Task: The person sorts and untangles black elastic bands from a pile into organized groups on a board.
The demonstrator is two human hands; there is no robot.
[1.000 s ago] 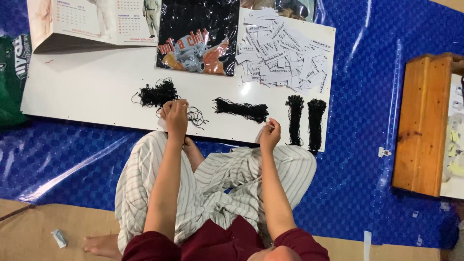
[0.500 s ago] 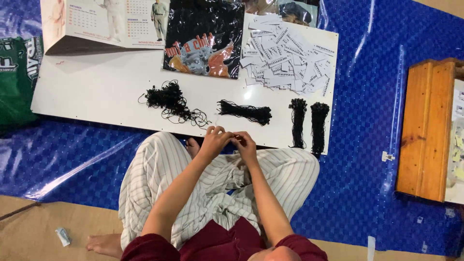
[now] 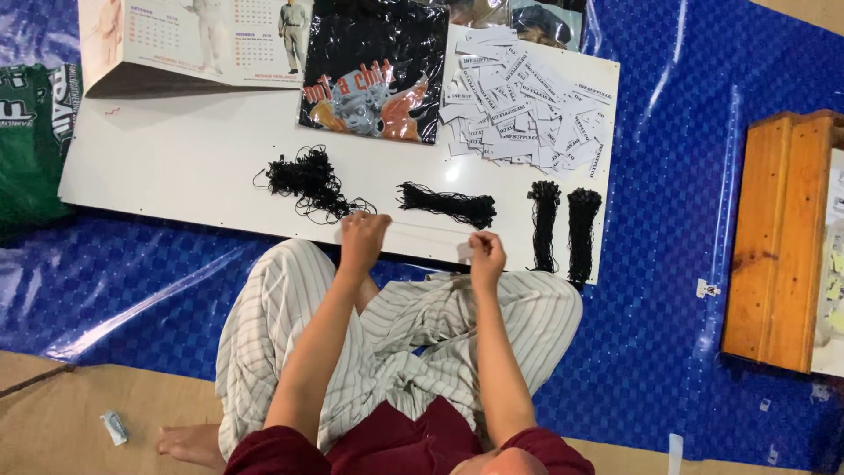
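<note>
I sit cross-legged in striped trousers in front of a white board (image 3: 176,167). My left hand (image 3: 362,236) and my right hand (image 3: 485,255) are held apart over the board's near edge, fingers pinched, with a thin black string (image 3: 422,230) stretched taut between them. A loose tangle of black strings (image 3: 306,180) lies just beyond my left hand. A flat bundle of black strings (image 3: 448,204) lies between the hands, farther back. Two upright tied bundles (image 3: 564,227) stand to the right of my right hand.
A heap of white paper tags (image 3: 526,105) lies at the board's far right, a black printed bag (image 3: 376,75) beside it, and a calendar (image 3: 198,44) at the far left. A blue tarp (image 3: 668,229) covers the floor. A wooden box (image 3: 778,237) stands at right, green cloth (image 3: 31,141) at left.
A second ago my left hand was at the tangle. The hands then met over my lap, and now they have drawn apart with a string pulled straight between them.
</note>
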